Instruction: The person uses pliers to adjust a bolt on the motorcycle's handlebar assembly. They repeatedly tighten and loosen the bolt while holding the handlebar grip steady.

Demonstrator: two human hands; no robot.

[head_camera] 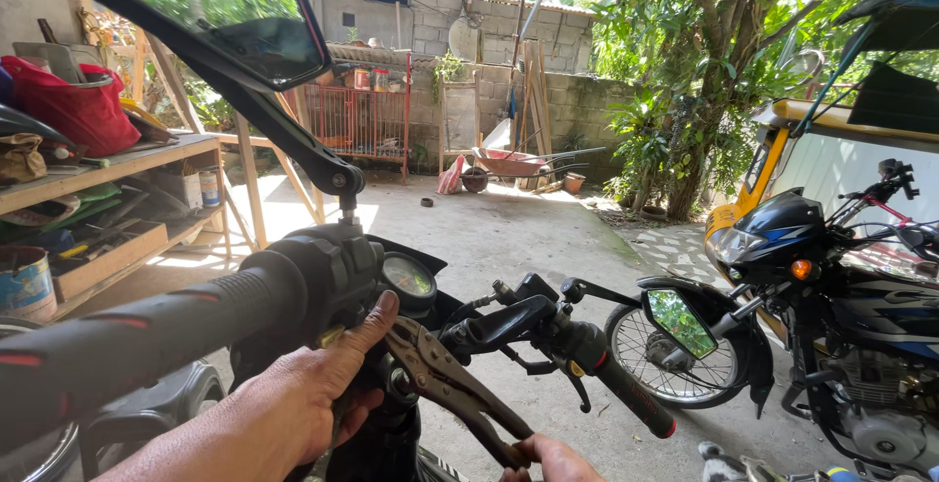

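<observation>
Steel locking pliers [452,384], one pair, between two hands: left hand [303,394], right hand [558,460].

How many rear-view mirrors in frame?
3. One mirror top left on a long stalk above the near handlebar; one lower centre-right, reflecting foliage; one pale, upper right by the tree. Others may be hidden.

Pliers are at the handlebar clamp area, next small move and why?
Probably squeeze the pliers shut before turning. The right hand holds only the handle ends, the jaws sit at the fitting under the handlebar, and the left hand braces beside them. Whether the jaws already bite is not visible.
</observation>
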